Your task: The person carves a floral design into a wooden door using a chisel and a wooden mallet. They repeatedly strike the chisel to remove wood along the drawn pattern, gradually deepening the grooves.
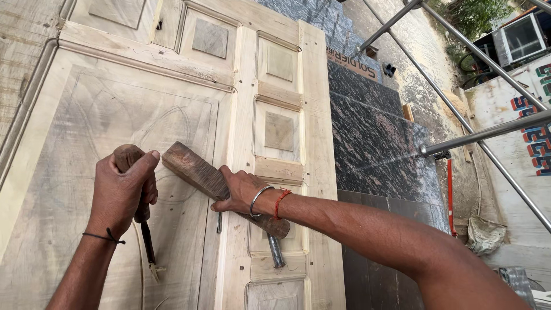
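- We note the chisel standing nearly upright on the large carved door panel, wooden handle up at 12 o'clock, blade tip down at 6 o'clock and touching the wood beside a pale curl of shaving.
- Our left hand is wrapped tight round the chisel handle, thumb laid over its rounded top.
- The wooden mallet block lies at 3 o'clock from that handle, just beside it; its long axis runs from 10 o'clock to 4 o'clock, the upper end nearest the chisel top.
- Our right hand is clenched on the mallet's middle; a metal bangle and a red thread sit at the wrist.
- Nothing shows between mallet end and chisel top except our left thumb.
- A second steel tool lies on the door's stile at 5 o'clock, partly under the mallet.
- Further right: dark polished stone slabs, then steel railing tubes.
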